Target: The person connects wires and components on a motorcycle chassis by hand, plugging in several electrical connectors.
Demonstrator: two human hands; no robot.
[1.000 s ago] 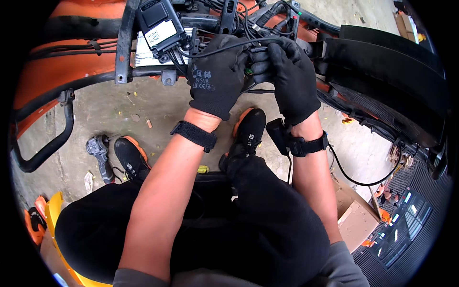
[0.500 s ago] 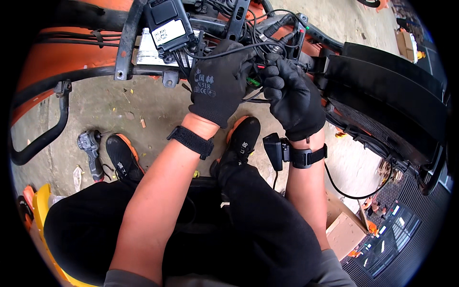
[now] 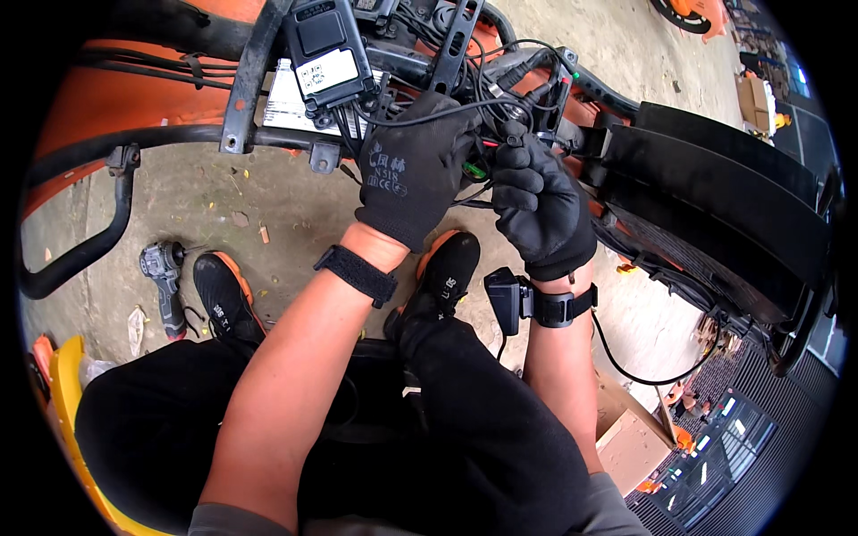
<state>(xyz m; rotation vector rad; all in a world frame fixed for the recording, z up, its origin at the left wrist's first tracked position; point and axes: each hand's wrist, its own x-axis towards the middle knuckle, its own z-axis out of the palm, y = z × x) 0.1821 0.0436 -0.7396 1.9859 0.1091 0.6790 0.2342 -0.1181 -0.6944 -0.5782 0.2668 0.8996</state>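
Both hands wear black gloves and work close together at a cluster of black cables (image 3: 496, 89) on an orange vehicle's frame. My left hand (image 3: 411, 170) is closed, back upward, with its fingertips hidden among the wires. One black cable runs across its knuckles from the black control box (image 3: 323, 54). My right hand (image 3: 541, 201) has its fingers curled, thumb and forefinger pinching the end of a black cable (image 3: 513, 136). Between the hands shows a small green part (image 3: 474, 170), with a bit of red wire above it.
A finned silver unit (image 3: 295, 103) sits under the control box. To the right stands a large black radiator-like panel (image 3: 715, 170). A cordless power tool (image 3: 163, 277) lies on the floor left of my shoes. An open cardboard box (image 3: 635, 438) is at lower right.
The view has shifted slightly, so the frame and the floor things sit a little differently. Both hands stay at the cables, and the right one sits slightly lower in the picture.
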